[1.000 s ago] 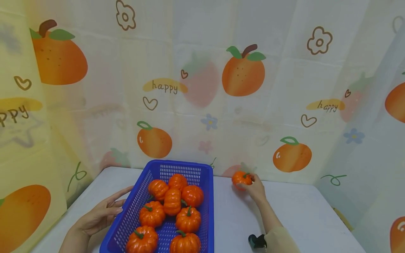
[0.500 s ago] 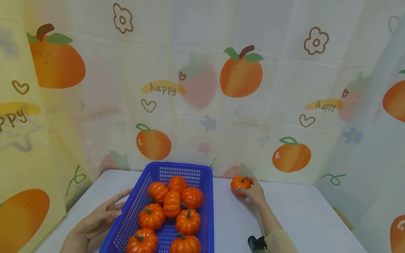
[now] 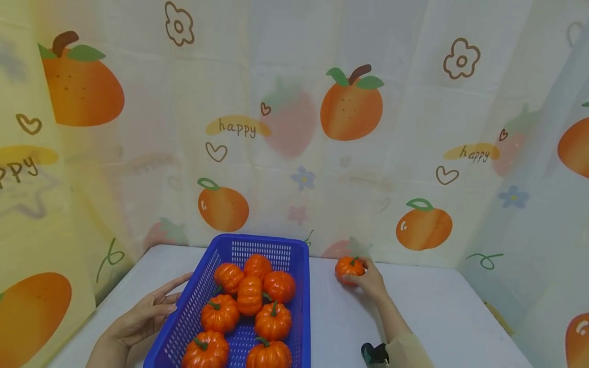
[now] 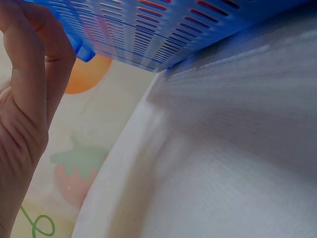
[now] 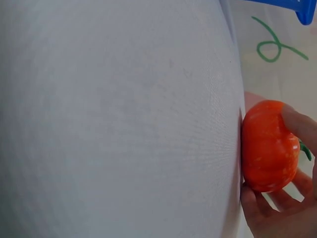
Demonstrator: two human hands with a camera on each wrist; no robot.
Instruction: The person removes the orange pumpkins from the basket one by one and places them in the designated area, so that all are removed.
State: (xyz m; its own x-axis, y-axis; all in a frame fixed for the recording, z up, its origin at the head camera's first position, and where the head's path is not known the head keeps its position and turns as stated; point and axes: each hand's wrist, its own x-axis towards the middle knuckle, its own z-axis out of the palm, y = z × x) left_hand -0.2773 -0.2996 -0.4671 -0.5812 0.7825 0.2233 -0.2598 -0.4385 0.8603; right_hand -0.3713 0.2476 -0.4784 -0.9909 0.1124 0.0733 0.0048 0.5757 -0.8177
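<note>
My right hand [image 3: 370, 280] grips a small orange pumpkin [image 3: 348, 270] with a green stem, near the far edge of the white table. Seen from the right wrist, thumb and fingers lie around the pumpkin [image 5: 270, 148], whose underside meets the tabletop. A blue slotted plastic basket [image 3: 304, 306] stands left of it, with several similar pumpkins [image 3: 221, 313] inside, some upright and some tipped over. Beside the basket's left wall, my left hand [image 3: 142, 317] has its fingers extended along the rim. In the left wrist view the hand [image 4: 29, 89] is close to the basket wall [image 4: 143, 34]; contact is unclear.
The white table [image 3: 437, 306] reaches back to a fruit-print cloth [image 3: 294, 102] hung behind and at both sides. A small dark object [image 3: 375, 353] is at the right sleeve [image 3: 407, 351]. The basket's near end is cut off by the frame.
My right hand has lowered the pumpkin slightly onto the table, a little nearer to me, and still holds it. Left hand and basket look nearly the same.
</note>
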